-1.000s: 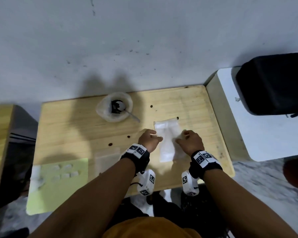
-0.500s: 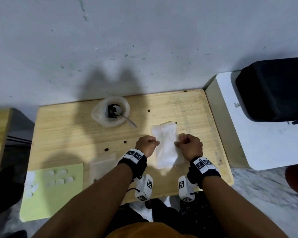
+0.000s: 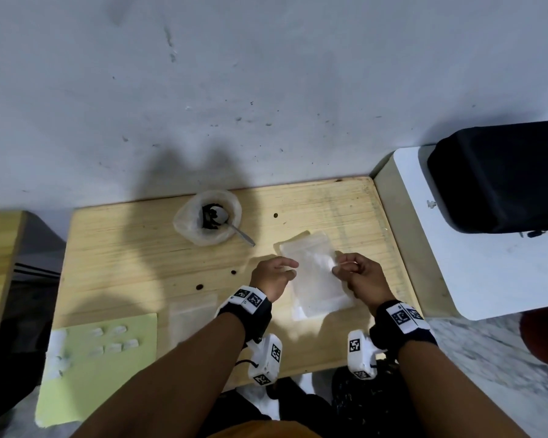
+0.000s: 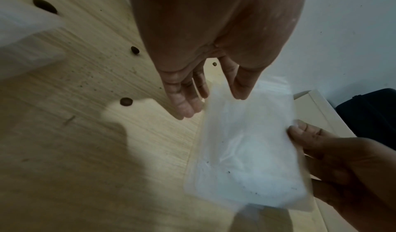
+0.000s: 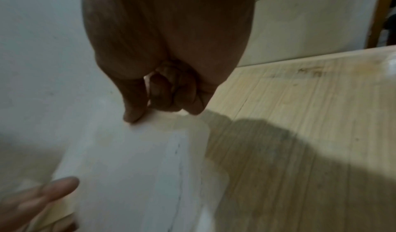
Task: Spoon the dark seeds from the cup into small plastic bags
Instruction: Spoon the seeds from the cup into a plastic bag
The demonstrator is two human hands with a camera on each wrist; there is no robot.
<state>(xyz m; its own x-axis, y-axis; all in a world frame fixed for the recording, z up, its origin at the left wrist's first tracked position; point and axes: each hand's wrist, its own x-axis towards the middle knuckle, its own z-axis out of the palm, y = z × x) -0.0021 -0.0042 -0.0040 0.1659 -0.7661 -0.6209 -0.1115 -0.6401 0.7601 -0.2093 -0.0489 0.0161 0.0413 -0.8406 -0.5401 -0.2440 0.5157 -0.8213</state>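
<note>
Now pinching the right edge of the plastic bag [image 3: 317, 273] with the right hand [image 3: 363, 275], left hand [image 3: 272, 275] lying relaxed, fingers loose, touching its left edge; hanging just above the tabletop [image 3: 133, 254], near the cup [image 3: 208, 218].

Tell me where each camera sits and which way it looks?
Head: on the head, looking down at the table, cup, both forearms.
Left wrist: under the left hand, looking along its fingers at the plastic bag.
Right wrist: under the right hand, looking toward the same bag.
All three share the bag.
</note>
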